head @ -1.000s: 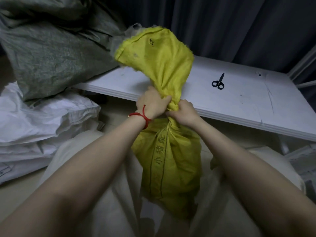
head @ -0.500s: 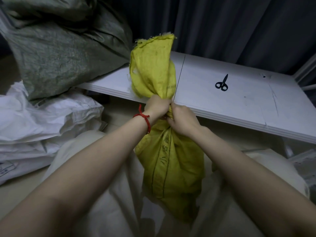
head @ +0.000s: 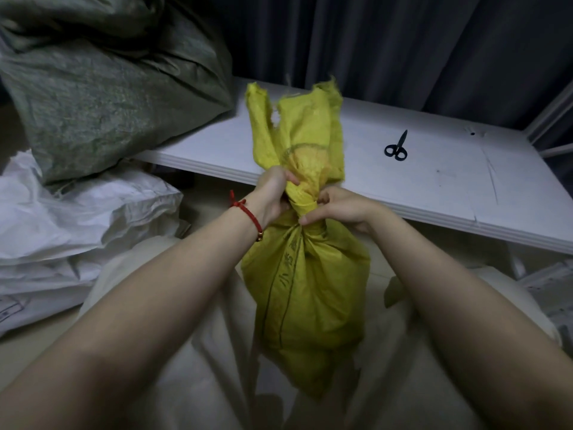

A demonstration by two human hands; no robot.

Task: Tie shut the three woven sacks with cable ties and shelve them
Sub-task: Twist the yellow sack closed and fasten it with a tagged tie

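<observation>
left hand point(head: 274, 193) and right hand point(head: 338, 209), each grip closed tight around the gathered neck of the yellow sack point(head: 307, 290). the sack stands upright between the person's legs, frayed mouth flaring above the fists. behind, a white bench point(head: 434, 193) carries black scissors point(head: 396, 146) and a grey-green sack point(head: 102, 97). white sacks point(head: 77, 218) lie at left.

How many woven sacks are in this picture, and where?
3. The yellow sack is gripped at the neck by the left hand and right hand. The grey-green sack rests on the white shelf, upper left. The white sack lies below it; its folds may hide another.
</observation>
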